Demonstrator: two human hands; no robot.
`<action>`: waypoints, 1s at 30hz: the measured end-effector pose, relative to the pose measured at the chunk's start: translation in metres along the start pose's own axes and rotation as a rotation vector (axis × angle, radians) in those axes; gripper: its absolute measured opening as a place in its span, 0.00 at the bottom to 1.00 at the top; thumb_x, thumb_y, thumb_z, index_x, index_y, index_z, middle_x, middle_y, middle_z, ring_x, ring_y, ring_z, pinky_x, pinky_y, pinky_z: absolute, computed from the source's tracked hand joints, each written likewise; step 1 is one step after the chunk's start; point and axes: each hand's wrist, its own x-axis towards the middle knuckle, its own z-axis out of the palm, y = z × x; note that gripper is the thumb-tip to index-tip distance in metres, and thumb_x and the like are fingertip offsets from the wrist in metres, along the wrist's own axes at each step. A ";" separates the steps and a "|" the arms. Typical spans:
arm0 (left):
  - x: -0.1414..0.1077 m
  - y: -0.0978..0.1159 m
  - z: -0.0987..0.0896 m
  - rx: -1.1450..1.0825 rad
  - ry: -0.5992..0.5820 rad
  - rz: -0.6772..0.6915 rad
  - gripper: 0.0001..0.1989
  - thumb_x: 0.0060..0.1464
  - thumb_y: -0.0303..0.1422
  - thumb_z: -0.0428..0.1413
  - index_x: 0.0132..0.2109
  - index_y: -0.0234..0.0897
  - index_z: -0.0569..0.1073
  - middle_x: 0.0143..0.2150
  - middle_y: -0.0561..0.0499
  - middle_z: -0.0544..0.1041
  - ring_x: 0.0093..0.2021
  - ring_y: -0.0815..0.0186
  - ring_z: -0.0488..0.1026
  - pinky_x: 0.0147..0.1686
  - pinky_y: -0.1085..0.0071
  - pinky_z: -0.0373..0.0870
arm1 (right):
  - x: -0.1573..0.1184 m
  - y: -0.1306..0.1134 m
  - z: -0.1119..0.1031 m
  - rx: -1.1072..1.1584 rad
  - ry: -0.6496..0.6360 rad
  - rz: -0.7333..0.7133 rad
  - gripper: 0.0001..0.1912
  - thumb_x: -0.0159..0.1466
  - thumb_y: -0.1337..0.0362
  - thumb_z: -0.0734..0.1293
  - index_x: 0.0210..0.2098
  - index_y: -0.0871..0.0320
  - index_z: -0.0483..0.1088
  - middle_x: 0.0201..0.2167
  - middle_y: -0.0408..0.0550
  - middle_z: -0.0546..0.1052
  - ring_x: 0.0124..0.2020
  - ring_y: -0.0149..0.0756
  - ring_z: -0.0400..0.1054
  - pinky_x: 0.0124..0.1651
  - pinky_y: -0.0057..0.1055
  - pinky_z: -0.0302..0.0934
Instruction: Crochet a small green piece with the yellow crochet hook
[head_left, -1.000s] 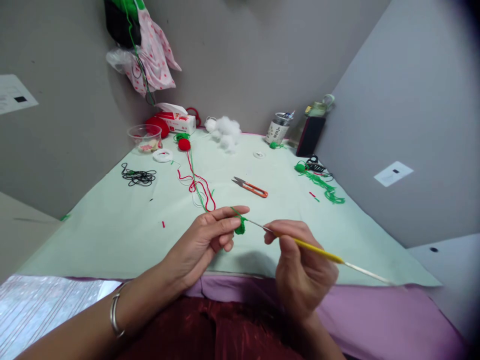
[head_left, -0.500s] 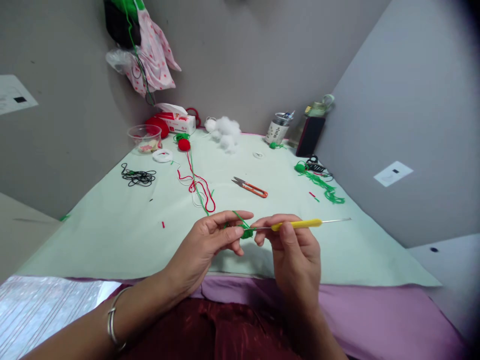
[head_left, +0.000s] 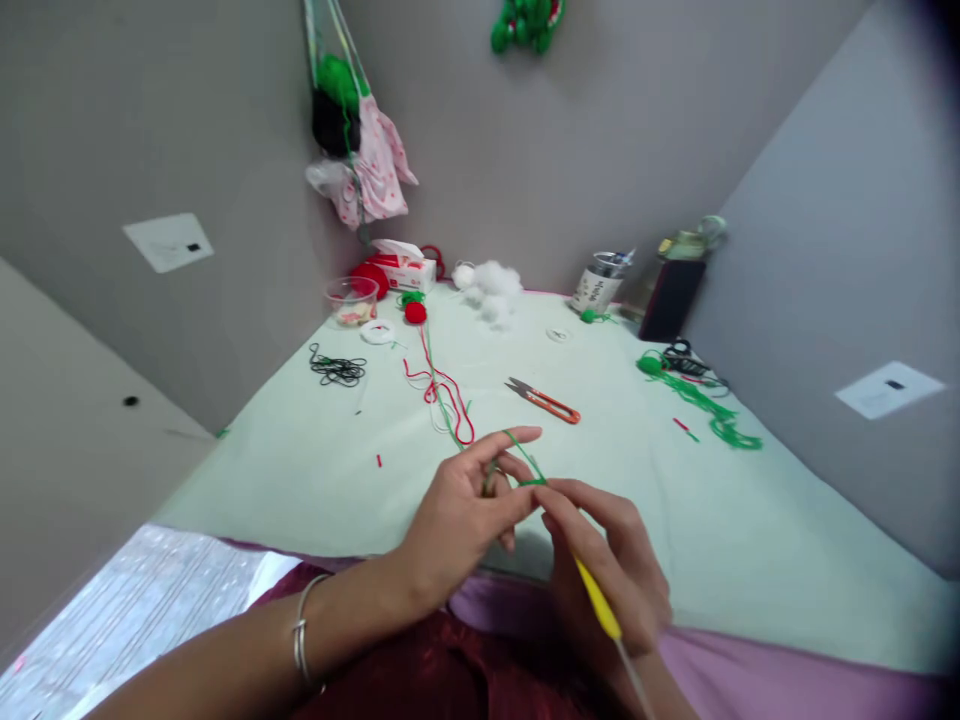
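Observation:
Between thumb and fingers, my left hand [head_left: 469, 500] pinches a small green crochet piece [head_left: 534, 482], mostly covered by fingertips. Green yarn [head_left: 525, 452] runs over its raised index finger and trails off toward the table. My right hand [head_left: 619, 560] has its thumb and index fingertips at the same piece, touching it. In that hand rests a yellow-handled crochet hook [head_left: 598, 597], its visible metal end pointing down toward me; the other end is hidden by the fingers. Beyond the hands lie orange thread snips [head_left: 544, 400].
Black cord [head_left: 337, 368], a red yarn ball [head_left: 415, 313] and a clear tub [head_left: 352, 300] are at left. White stuffing [head_left: 495, 290] and a tissue box [head_left: 405, 272] sit at the back. At right are a pen can [head_left: 600, 283], a phone [head_left: 673, 300] and green yarn strands [head_left: 712, 410].
The hook has swung from lying level, pointing right, to pointing down toward me. My right fingertips have come to the green piece beside my left ones. The camera view has shifted.

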 end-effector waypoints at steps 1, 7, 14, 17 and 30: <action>0.000 0.001 -0.002 -0.077 -0.030 -0.058 0.28 0.49 0.33 0.72 0.58 0.38 0.80 0.34 0.58 0.73 0.19 0.79 0.60 0.19 0.77 0.59 | 0.000 0.000 0.002 -0.018 0.013 0.016 0.18 0.70 0.72 0.69 0.55 0.47 0.79 0.47 0.50 0.83 0.45 0.41 0.80 0.43 0.35 0.75; -0.005 0.011 -0.020 -0.274 -0.103 -0.130 0.22 0.51 0.30 0.72 0.54 0.34 0.82 0.29 0.60 0.68 0.17 0.84 0.51 0.17 0.77 0.46 | 0.027 -0.011 0.005 0.475 0.133 0.465 0.11 0.74 0.67 0.64 0.41 0.54 0.80 0.31 0.46 0.78 0.30 0.35 0.72 0.32 0.33 0.68; -0.009 0.008 -0.022 -0.025 0.003 0.049 0.26 0.51 0.34 0.73 0.57 0.40 0.82 0.39 0.55 0.76 0.18 0.82 0.61 0.17 0.78 0.56 | 0.026 -0.018 0.019 0.285 -0.002 0.184 0.16 0.71 0.75 0.67 0.51 0.52 0.80 0.40 0.47 0.82 0.39 0.34 0.77 0.39 0.30 0.73; -0.006 0.010 -0.020 -0.149 -0.044 -0.082 0.27 0.51 0.34 0.74 0.58 0.37 0.81 0.28 0.60 0.71 0.16 0.82 0.53 0.16 0.79 0.52 | 0.021 -0.016 0.015 0.127 0.026 0.029 0.19 0.69 0.76 0.69 0.54 0.52 0.80 0.46 0.50 0.82 0.44 0.37 0.78 0.43 0.32 0.73; -0.004 0.008 -0.008 -0.061 -0.043 -0.014 0.15 0.58 0.34 0.69 0.52 0.42 0.85 0.32 0.56 0.78 0.28 0.76 0.74 0.36 0.76 0.69 | 0.035 -0.005 0.003 0.668 0.030 0.561 0.09 0.74 0.64 0.68 0.43 0.51 0.82 0.34 0.42 0.82 0.32 0.28 0.74 0.37 0.26 0.70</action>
